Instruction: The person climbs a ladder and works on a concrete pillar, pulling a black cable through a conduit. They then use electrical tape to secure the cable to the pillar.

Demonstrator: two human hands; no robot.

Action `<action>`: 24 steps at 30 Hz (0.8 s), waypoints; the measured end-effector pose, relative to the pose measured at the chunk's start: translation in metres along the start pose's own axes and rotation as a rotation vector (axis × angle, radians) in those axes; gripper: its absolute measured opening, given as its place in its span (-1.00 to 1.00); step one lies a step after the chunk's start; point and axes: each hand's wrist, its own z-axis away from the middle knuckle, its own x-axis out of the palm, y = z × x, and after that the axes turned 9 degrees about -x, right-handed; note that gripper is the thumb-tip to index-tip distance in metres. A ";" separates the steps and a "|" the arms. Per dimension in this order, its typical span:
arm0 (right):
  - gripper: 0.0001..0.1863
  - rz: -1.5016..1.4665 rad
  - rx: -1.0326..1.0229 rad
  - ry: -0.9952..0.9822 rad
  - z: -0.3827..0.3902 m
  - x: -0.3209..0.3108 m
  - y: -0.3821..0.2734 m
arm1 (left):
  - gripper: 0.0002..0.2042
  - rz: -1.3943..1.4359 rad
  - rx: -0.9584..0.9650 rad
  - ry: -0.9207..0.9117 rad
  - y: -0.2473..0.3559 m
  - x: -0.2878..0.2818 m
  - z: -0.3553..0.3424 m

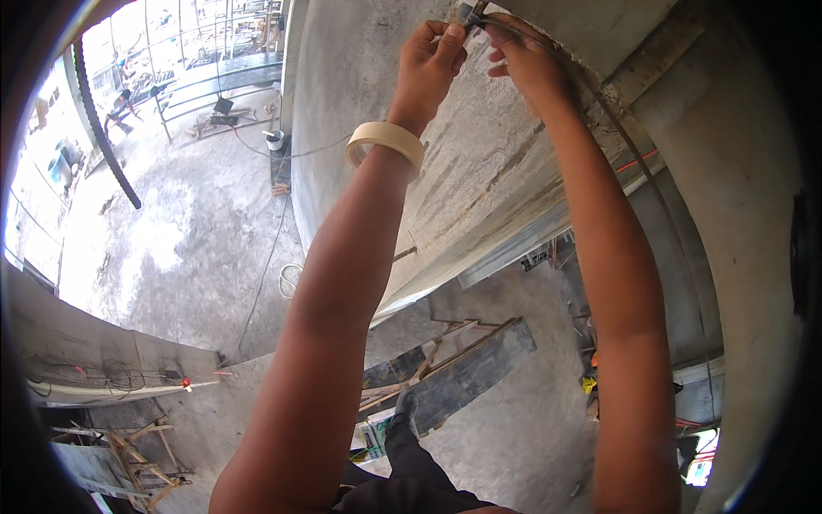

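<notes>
Near the top edge, my left hand (432, 60) is closed, thumb against fingers, at a small dark fitting (471, 17) on the concrete; what it grips is unclear. A beige tape roll (383, 134) encircles my left wrist. My right hand (527, 64) is beside the fitting, fingers loosely bent and apart, their upper tips touching or very near it. A dark cable (651, 176) runs from up there down past my right forearm. Rough, streaked concrete (479, 154) lies behind both hands.
My leg (402, 441) reaches down toward planks (488, 360) on a timber frame. At upper left are a hanging rebar (111, 163), a person (122, 107), a bucket (275, 140) and cords on a floor (171, 257). A timber frame (145, 463) stands bottom left.
</notes>
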 end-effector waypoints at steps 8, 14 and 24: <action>-0.71 -0.239 -0.131 0.133 -0.020 0.038 0.004 | -0.64 0.069 0.011 -0.074 0.005 -0.001 -0.002; -0.46 0.307 -0.544 0.251 0.074 0.049 -0.044 | -0.56 0.082 -0.019 -0.043 -0.001 -0.002 -0.004; -0.49 0.858 -0.400 0.157 0.052 0.084 -0.087 | -0.70 0.040 0.209 -0.118 0.002 -0.003 0.005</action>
